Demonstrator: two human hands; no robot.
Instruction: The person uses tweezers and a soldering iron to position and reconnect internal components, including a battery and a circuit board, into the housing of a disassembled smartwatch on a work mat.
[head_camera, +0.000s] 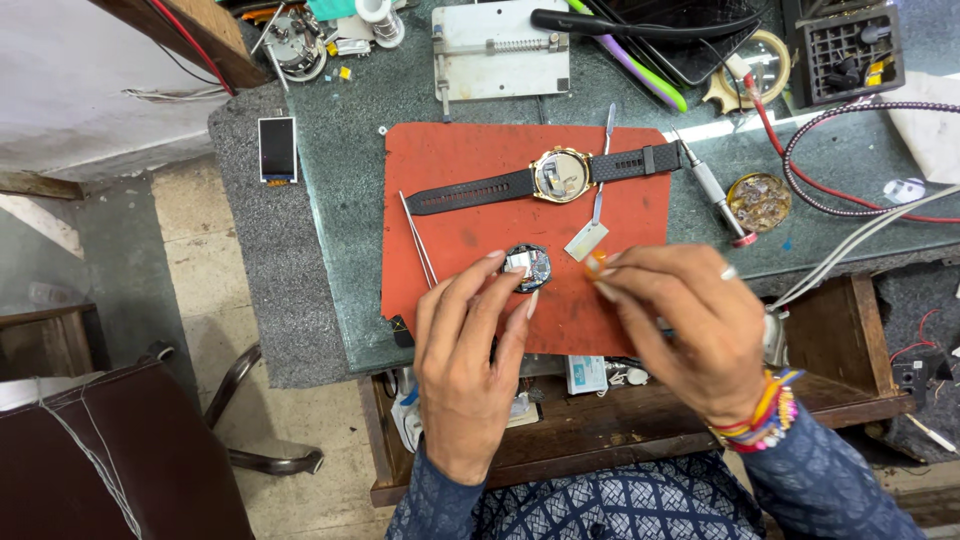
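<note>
So we're looking down at a grey-green worktop (400, 100) that fills most of the upper frame, with a red-orange mat (460, 160) laid in the middle of it. Across the mat's upper part lies a wristwatch (560, 176) with a black strap, its gold case lying back up and open.

Lower middle of the frame, our left hand (465, 365) reaches up with the fingers curled around a small round watch movement (527, 267) sitting on the mat, fingertips touching its edges. Our right hand (690, 330), just right of it, is pinched shut on a small orange tool (596, 262) whose tip sits right beside the movement.

Left of the left hand, thin tweezers (418, 238) lie on the mat. A small white tag (586, 241) rests just above the right hand's fingertips, with a slim metal pry tool (602, 165) running up from it past the watch.
</note>
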